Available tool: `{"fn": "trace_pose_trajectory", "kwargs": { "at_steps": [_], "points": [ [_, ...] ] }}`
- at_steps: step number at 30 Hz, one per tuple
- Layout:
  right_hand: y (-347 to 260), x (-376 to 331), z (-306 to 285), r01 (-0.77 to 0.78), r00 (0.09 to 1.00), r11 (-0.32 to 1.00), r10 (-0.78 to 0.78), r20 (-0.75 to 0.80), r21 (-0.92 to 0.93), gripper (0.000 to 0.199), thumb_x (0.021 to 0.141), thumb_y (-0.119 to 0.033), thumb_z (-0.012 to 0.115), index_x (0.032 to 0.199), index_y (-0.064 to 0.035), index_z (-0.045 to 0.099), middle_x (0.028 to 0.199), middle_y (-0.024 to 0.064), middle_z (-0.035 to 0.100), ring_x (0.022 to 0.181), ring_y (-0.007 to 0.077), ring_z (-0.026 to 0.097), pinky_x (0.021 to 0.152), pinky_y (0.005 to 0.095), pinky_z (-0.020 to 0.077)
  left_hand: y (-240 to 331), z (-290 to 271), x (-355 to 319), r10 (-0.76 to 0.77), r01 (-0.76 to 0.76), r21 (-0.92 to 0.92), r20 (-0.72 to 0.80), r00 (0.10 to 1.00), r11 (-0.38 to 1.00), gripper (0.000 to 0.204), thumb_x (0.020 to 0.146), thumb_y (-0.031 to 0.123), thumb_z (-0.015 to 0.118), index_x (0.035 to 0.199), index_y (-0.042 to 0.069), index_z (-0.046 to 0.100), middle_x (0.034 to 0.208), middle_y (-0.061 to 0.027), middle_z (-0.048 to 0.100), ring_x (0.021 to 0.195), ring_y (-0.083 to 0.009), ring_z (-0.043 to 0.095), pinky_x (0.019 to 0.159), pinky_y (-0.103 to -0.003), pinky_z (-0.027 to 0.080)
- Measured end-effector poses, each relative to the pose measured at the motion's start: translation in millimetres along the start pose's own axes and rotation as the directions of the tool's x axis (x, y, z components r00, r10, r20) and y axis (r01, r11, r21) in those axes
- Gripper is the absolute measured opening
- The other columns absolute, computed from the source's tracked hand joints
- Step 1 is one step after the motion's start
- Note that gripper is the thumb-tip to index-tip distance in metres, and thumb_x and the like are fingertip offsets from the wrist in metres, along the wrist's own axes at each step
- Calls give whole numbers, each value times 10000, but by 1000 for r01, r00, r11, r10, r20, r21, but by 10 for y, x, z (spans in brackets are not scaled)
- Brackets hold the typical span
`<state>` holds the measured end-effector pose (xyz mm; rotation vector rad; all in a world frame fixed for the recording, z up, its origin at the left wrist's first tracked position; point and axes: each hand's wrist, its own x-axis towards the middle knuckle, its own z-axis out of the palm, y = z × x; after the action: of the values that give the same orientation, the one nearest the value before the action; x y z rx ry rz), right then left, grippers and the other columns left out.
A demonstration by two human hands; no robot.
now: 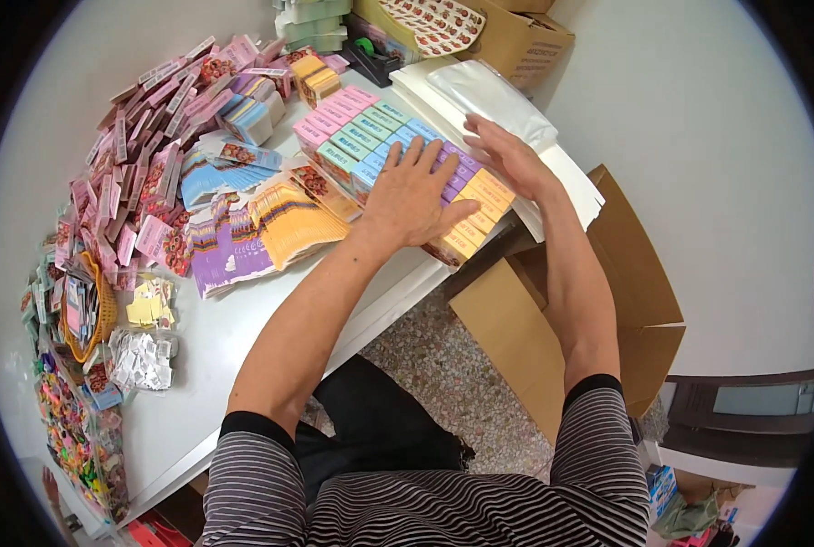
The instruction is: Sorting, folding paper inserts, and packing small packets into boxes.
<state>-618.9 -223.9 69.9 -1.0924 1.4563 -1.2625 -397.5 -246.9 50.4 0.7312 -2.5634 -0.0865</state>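
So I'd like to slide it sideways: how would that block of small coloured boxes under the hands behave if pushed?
The block of small boxes is many separate packs in rows, so it would probably break apart or buckle unless squeezed. Left hand and right hand lie flat on it. Its orange end sits at the table edge, so packs might tip off.

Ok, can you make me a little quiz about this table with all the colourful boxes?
1. True or false: both hands lie flat on the rows of small boxes.
2. What stands on the floor beside the white table? A) open cardboard box B) bucket C) chair
3. Which hand touches the orange boxes?

Key:
1. True: left hand and right hand lie flat.
2. A, the cardboard box.
3. The right hand.
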Motion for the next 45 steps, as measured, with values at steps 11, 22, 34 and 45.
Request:
{"fn": "trace_pose_trajectory", "kwargs": {
  "at_steps": [11,22,34,45],
  "points": [
    [173,252,117,68,927,911,92,362,-407,569,1074,-424,399,1459,-16,494,1519,136,488,1390,231,441,1168,330,313,1,3,49,-44,45,-103,9,999,994,873,914,652,556,1427,-45,445,1445,-250,470,1402,-428,375,1212,-498,233],
    [58,221,149,112,880,889,118,459,-443,525,1066,-422,369,1431,-70,509,1457,129,524,1329,219,472,1134,333,336,-35,20,62,-22,16,-159,-38,999,987,873,917,631,566,1398,-84,431,1376,-257,466,1347,-406,418,1204,-502,239],
    [292,264,-337,-93,854,-35,-517,-62,-995,608,946,-484,634,1360,-46,560,1378,233,548,1295,420,495,1040,513,443,-33,-39,31,-46,52,-124,50,998,991,868,904,599,579,1411,-89,427,1427,-262,445,1412,-405,352,1219,-513,208],
    [294,416,-420,-84,853,165,-498,-156,-983,248,953,-324,623,922,-136,782,974,73,731,977,276,647,876,538,434,-33,-65,41,-47,56,-137,67,997,989,862,902,592,587,1412,-85,426,1419,-262,450,1400,-405,364,1216,-513,212]
  ]
}}
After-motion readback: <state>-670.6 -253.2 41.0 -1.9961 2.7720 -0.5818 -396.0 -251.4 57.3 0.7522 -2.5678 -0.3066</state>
